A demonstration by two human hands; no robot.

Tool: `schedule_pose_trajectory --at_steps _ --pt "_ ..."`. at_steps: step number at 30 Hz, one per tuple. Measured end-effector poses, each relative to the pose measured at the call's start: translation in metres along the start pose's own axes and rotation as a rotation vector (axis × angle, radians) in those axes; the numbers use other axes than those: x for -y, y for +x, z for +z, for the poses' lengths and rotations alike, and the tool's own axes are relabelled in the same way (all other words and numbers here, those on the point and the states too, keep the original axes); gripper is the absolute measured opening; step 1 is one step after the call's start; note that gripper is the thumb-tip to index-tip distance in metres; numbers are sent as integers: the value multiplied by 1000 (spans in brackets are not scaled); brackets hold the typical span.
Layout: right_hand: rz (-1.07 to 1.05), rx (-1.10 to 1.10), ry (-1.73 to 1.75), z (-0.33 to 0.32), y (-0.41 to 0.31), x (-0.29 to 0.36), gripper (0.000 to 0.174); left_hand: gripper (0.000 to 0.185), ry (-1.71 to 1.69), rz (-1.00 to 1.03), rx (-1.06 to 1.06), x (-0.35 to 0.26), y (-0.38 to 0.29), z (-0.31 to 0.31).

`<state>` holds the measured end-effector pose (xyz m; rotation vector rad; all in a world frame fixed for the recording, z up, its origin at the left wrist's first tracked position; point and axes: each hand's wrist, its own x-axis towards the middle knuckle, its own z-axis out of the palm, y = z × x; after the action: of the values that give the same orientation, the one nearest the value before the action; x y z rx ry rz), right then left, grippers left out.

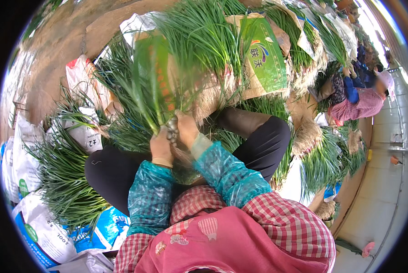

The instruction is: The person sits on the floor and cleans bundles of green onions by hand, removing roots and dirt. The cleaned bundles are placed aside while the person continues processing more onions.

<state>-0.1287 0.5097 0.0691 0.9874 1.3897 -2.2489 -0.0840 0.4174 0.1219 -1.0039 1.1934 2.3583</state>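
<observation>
My left hand (161,146), in a thin glove, is closed around the pale stems of some long green onion-like plants (152,109) above my lap. Close against it, my right hand (186,129), gloved too, has its fingers at the roots and bulb ends and grips some of the stems. Small pale round bulbs (172,129) show between the two hands. Stringy roots (182,155) hang below them. Just beyond my hands lies a large bunch of the same plants (207,41), its roots towards me, on green and tan printed sacks (263,58).
A loose heap of green plants (70,181) lies at my left on white and blue plastic bags (47,235). Root-tied bunches (308,140) stand at my right. Another person (357,102) sits farther off at the right, near a pale wall (383,177).
</observation>
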Motion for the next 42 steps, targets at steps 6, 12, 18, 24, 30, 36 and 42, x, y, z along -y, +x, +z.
schedule_pose_trajectory --at_steps 6,12,18,24,30,36,42 --pt "116 306 179 10 -37 43 36 25 -275 -226 441 -15 -7 -11" --pt "67 328 254 26 -33 48 21 28 -541 -291 625 -18 -2 -14" --pt "-19 188 266 30 -25 49 28 33 -232 -237 494 -19 -9 -11" --pt "-415 142 -330 -10 35 70 36 33 -55 81 311 -35 -32 -1" --pt "81 354 -1012 -48 -30 17 52 25 -90 161 309 -61 -37 -3" --pt "-406 49 -1179 -75 36 -36 37 29 123 -66 222 -24 11 -13" --pt "-147 245 -728 -40 -19 14 31 18 72 134 100 -23 11 -22"
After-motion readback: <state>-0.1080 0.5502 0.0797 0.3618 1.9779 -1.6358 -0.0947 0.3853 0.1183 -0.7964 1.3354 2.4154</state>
